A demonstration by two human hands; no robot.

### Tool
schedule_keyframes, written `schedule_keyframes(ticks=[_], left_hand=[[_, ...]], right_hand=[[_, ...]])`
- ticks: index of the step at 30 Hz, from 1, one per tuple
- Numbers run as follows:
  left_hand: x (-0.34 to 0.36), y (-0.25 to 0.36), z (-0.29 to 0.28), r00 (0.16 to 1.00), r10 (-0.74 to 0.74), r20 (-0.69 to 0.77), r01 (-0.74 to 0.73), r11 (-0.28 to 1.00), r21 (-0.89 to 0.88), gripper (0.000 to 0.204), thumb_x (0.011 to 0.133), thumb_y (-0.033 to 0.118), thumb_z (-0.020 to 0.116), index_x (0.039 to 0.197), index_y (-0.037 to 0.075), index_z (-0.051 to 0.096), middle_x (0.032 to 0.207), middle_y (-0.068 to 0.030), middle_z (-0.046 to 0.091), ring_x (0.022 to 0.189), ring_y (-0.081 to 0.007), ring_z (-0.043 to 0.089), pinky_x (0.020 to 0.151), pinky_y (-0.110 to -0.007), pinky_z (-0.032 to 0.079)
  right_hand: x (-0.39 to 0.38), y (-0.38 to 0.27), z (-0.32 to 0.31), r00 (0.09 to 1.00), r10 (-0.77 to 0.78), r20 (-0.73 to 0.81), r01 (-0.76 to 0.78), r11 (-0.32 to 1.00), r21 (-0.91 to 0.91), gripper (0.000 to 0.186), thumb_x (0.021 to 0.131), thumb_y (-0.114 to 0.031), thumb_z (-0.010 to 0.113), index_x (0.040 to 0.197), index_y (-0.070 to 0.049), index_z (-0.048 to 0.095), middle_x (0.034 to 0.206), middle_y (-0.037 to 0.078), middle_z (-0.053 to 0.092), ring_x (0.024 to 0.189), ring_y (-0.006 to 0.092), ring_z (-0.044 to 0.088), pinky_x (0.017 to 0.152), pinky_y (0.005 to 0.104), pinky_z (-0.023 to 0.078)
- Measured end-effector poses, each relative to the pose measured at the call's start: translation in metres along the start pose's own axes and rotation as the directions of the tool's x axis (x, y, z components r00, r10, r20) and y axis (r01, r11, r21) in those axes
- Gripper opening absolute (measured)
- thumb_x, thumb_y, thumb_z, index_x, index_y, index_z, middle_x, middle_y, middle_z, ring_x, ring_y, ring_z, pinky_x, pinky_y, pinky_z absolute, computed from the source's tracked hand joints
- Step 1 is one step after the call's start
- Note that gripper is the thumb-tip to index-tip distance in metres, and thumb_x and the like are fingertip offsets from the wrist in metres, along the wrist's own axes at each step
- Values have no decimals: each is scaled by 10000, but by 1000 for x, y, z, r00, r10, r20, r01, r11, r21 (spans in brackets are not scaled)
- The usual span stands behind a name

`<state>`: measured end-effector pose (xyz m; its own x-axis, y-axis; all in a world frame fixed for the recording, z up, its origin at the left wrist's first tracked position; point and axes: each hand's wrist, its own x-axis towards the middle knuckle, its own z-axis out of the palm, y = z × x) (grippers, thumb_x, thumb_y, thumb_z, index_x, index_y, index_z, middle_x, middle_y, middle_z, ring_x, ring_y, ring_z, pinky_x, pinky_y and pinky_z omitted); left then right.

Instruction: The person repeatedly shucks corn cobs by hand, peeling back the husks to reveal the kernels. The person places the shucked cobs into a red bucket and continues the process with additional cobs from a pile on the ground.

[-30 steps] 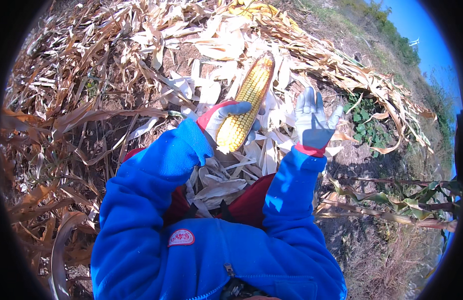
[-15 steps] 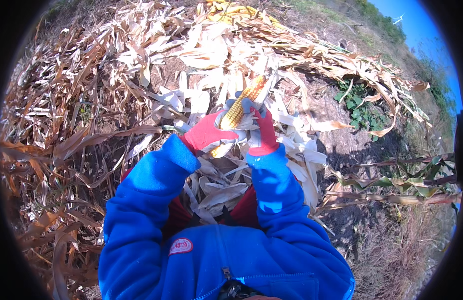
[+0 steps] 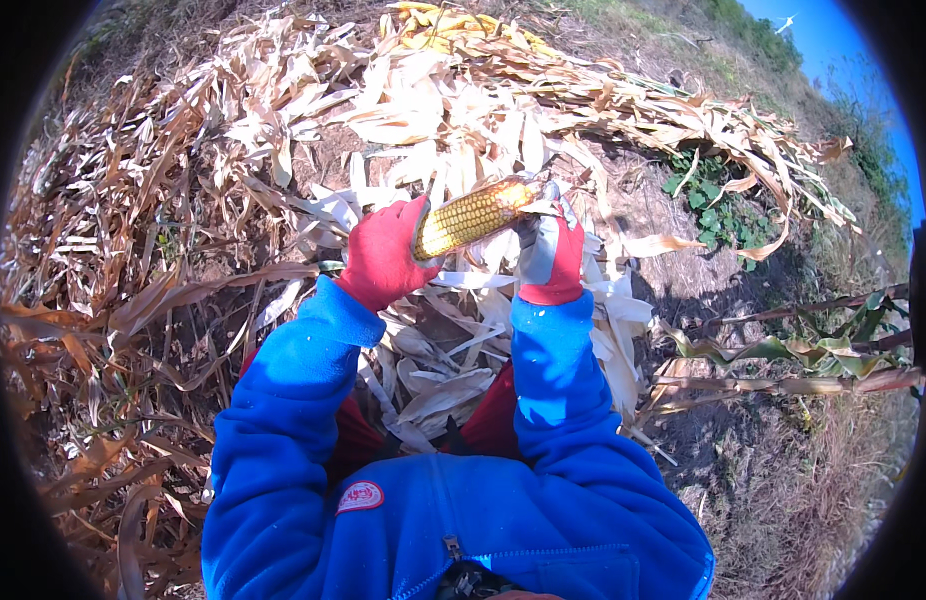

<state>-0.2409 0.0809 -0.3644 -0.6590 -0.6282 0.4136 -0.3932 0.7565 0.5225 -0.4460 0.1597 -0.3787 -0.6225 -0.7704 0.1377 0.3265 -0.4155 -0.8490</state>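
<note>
A yellow ear of corn [image 3: 473, 218] lies slantwise between my two gloved hands, its rows of kernels bare. My left hand [image 3: 385, 254], in a red glove with grey palm, is wrapped round the ear's left end and hides it. At the right, upper end, my right hand [image 3: 553, 248] is closed, grey fingers up, where a scrap of pale husk [image 3: 540, 207] shows. Exactly how much of the ear or husk those fingers pinch is partly hidden. Beneath the hands, loose dry husks [image 3: 443, 385] cover the ground between my knees.
Yellow husked ears [image 3: 458, 28] lie heaped at the far side. Dry stalks and leaves [image 3: 163, 190] spread over the left, and more stalks [image 3: 703, 115] lie at the far right. A green leafy plant [image 3: 718, 210] grows at right, above some cut stalks [image 3: 813, 382].
The ear has turned from steep to flatter, its upper end swinging right. My left hand has shifted up round its lower end, and my right hand has moved right to the other end.
</note>
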Motion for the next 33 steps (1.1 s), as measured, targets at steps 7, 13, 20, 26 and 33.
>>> schedule_keyframes(ticks=[7,13,20,26,33], left_hand=[[2,-4,4,989,45,-141,-9,970,245,694,590,247,785,1197,34,525,1033,-137,594,918,-338,590,798,-417,479],[2,-1,16,989,53,-135,-70,990,-126,688,566,241,810,1155,6,543,977,-157,608,888,-333,610,783,-388,504],[-7,-1,39,920,-105,377,387,399,-831,587,700,185,798,1186,3,523,1048,-65,618,944,-122,580,843,-295,467],[5,12,15,897,-217,385,415,112,-903,423,850,228,650,1197,17,532,956,-37,625,829,-128,601,769,-293,488],[7,-44,23,723,-590,360,204,-315,-927,375,901,305,599,1175,51,574,974,-51,618,852,-150,616,727,-312,516]], right_hand=[[-9,-6,17,995,98,30,-97,994,-46,322,976,-234,425,1171,-6,544,1098,106,613,977,193,624,809,350,553],[-1,3,6,975,222,-14,-200,903,380,330,964,-257,423,1142,-15,562,1098,109,626,983,220,619,845,360,519],[-4,-2,22,928,124,352,-335,692,639,401,960,-301,409,1215,-13,520,1194,136,576,1127,260,539,986,423,421],[11,-1,-25,961,86,262,-214,830,515,346,928,-325,460,1099,-45,569,1050,96,601,961,224,574,866,394,458],[24,-12,-47,967,253,41,-235,815,529,420,880,-320,463,1146,-12,571,1011,114,649,880,228,624,726,357,517]])
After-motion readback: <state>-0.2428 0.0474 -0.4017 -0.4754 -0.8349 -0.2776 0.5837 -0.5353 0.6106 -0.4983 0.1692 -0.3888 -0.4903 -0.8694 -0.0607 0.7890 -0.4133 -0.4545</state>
